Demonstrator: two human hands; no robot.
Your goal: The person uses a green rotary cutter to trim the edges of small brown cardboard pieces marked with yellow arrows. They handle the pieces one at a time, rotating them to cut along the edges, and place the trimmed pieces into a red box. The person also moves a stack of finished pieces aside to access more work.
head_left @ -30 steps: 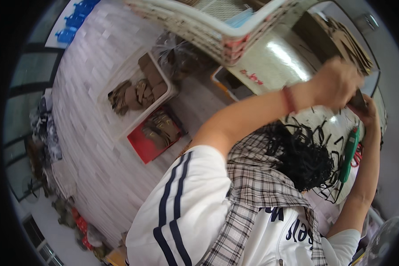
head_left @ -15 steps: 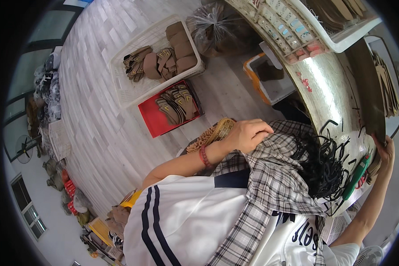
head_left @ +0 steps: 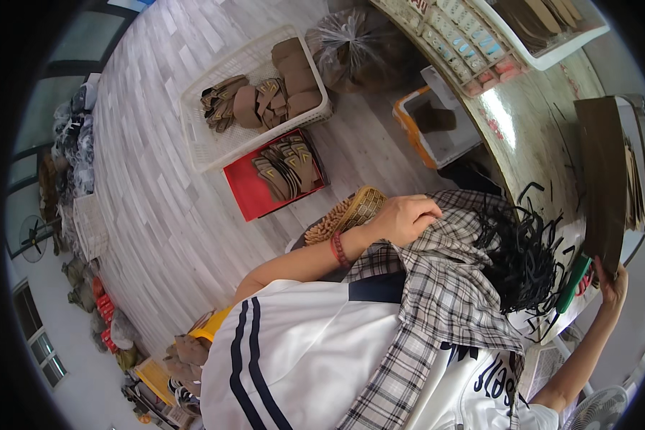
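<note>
At the right edge of the table, my right hand [head_left: 613, 287] is closed on the near end of a long, dark brown strip [head_left: 600, 179]. This strip stands against a white tray holding several brown pieces [head_left: 634, 188]. My left hand [head_left: 411, 218] is closed over the plaid cloth [head_left: 437, 276] across my front, its fingers curled down. Whatever those fingers hold, if anything, is hidden. A heap of black strips [head_left: 527, 265] lies between the cloth and the table edge. Beside my right hand is a green-handled tool [head_left: 573, 285], its kind unclear.
On the floor are a white basket of brown pieces [head_left: 197, 140], a red box of brown pieces [head_left: 240, 190] and a clear plastic bag [head_left: 355, 46]. A wicker basket [head_left: 365, 206] sits by my left wrist. A compartment tray [head_left: 459, 43] stands on the table [head_left: 523, 140].
My right hand has drawn nearer to me, and the brown strip has shifted the same way, showing more of its length. My left hand stays almost where it was.
</note>
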